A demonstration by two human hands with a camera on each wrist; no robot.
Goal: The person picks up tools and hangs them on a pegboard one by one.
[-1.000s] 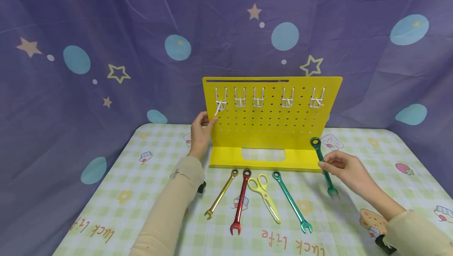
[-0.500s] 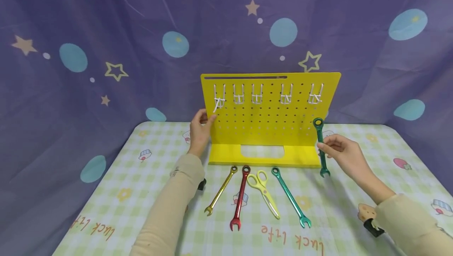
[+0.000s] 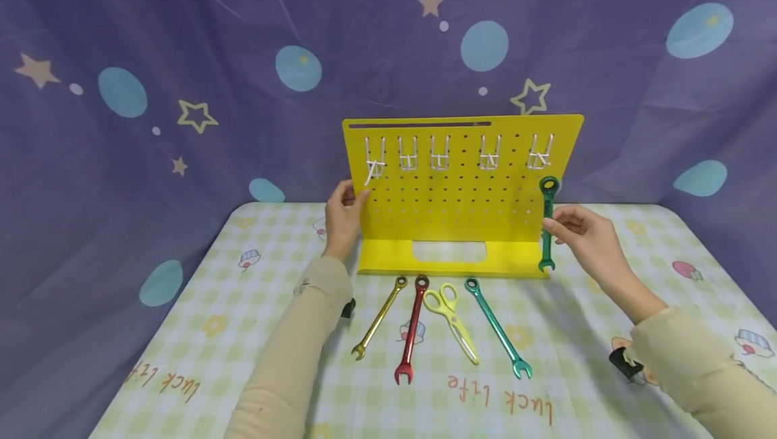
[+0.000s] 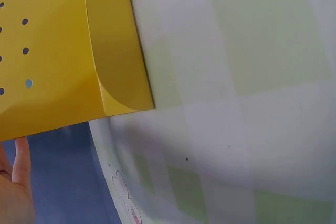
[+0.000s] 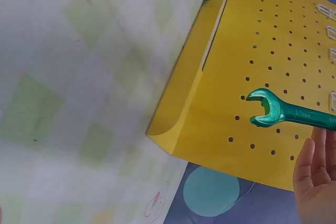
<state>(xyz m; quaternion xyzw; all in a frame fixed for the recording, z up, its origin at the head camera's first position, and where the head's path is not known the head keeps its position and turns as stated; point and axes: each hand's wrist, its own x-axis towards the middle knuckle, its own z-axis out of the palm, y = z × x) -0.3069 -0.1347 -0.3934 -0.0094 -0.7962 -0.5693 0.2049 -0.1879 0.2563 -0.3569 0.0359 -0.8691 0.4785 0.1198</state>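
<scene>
A yellow pegboard stand [image 3: 449,231] stands on the table with white wire hooks across its upper part. My left hand [image 3: 342,218] holds its left edge, thumb in front and fingers behind. My right hand [image 3: 585,237] pinches a dark green combination wrench [image 3: 548,250] by the middle of its shaft. The wrench hangs nearly upright before the board's right side, ring end up, just below the rightmost hook [image 3: 540,155]. In the right wrist view, the open end of the green wrench [image 5: 268,108] overlaps the perforated panel. The left wrist view shows fingers [image 4: 22,163] at the board's edge.
In front of the stand lie a gold wrench [image 3: 379,319], a red wrench [image 3: 413,331], yellow scissors [image 3: 454,317] and a teal wrench [image 3: 498,328]. The table has a green checked cloth [image 3: 243,331]. A purple curtain [image 3: 376,54] hangs behind it.
My right hand has lifted the green wrench up and forward, from beside the stand's lower right corner to in front of the panel, turning it more upright. My left hand stays on the board.
</scene>
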